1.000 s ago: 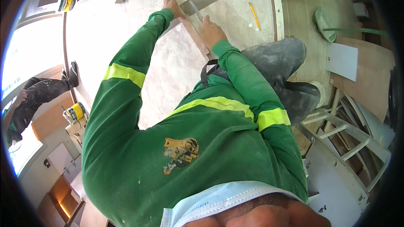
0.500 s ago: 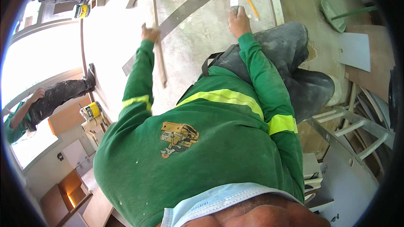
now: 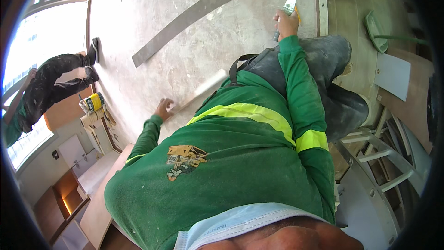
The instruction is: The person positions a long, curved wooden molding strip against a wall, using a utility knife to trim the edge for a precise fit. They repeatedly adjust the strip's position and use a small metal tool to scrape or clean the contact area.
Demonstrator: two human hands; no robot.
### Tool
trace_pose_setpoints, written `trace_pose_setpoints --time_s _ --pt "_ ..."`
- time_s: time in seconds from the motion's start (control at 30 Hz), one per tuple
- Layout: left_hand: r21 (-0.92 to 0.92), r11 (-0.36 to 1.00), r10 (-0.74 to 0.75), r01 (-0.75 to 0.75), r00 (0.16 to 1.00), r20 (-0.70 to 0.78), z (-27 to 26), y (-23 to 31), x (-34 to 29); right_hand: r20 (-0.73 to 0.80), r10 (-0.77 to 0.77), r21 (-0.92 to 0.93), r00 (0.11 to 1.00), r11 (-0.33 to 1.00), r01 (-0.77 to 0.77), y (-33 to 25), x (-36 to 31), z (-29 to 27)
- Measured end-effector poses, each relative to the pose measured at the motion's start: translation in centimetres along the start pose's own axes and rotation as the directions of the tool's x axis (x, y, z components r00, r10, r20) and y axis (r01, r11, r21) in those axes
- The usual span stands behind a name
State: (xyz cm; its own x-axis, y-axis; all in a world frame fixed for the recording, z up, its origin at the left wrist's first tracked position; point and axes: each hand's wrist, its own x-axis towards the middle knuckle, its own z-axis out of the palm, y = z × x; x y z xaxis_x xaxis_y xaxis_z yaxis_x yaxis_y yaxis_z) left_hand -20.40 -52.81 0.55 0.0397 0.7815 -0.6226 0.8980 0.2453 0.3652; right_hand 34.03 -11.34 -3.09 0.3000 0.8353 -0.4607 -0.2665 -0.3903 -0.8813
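Note:
My right hand (image 3: 287,24) is closed around a putty knife (image 3: 290,2), its metal blade pointing away from me and its dark handle end showing below the fingers. A yellow pencil (image 3: 298,15) shows beside that hand, partly covered by it. Down at the left, my left hand (image 3: 163,109) is at the near end of a pale wooden strip (image 3: 206,87). The fingers look apart; the strip is smeared by motion and runs toward my waist. A long, flat grey strip (image 3: 185,25) lies across the pale, smudged board (image 3: 231,41) in front of me.
At the left stands another person in dark trousers (image 3: 60,71). Yellow-labelled tubs (image 3: 95,103) stand along the board's left side. To the right are a metal ladder (image 3: 384,155), a green dustpan (image 3: 377,32) with a long handle, and leaning panels (image 3: 393,75).
My left hand has come back toward me, with the wooden strip swung across and nearer my body. My right hand, still holding the putty knife, has shifted over the pencil. My view has turned slightly.

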Motion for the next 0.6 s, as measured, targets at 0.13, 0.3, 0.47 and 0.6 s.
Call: trace_pose_setpoints --time_s 0.13,0.3,0.47,0.6 --pt "-0.050 0.990 0.125 -0.135 0.978 -0.167 -3.8 2.5 11.5 0.018 0.051 0.085 0.999 0.995 -0.053 -0.6 -0.4 0.1" --pt "0.020 0.990 0.127 -0.136 0.846 -0.518 -12.0 13.8 29.1 -0.043 0.046 0.046 0.998 0.998 -0.044 -0.2 -0.4 -0.8" --pt "0.125 0.992 0.088 -0.025 0.845 -0.528 -15.4 18.0 37.5 -0.037 0.047 0.051 0.998 0.998 -0.045 0.0 -0.9 -0.7" --pt "0.160 0.987 0.065 0.014 0.877 -0.476 -15.8 19.5 38.9 -0.042 0.043 0.007 0.998 0.999 -0.043 -0.1 -1.0 -0.5"
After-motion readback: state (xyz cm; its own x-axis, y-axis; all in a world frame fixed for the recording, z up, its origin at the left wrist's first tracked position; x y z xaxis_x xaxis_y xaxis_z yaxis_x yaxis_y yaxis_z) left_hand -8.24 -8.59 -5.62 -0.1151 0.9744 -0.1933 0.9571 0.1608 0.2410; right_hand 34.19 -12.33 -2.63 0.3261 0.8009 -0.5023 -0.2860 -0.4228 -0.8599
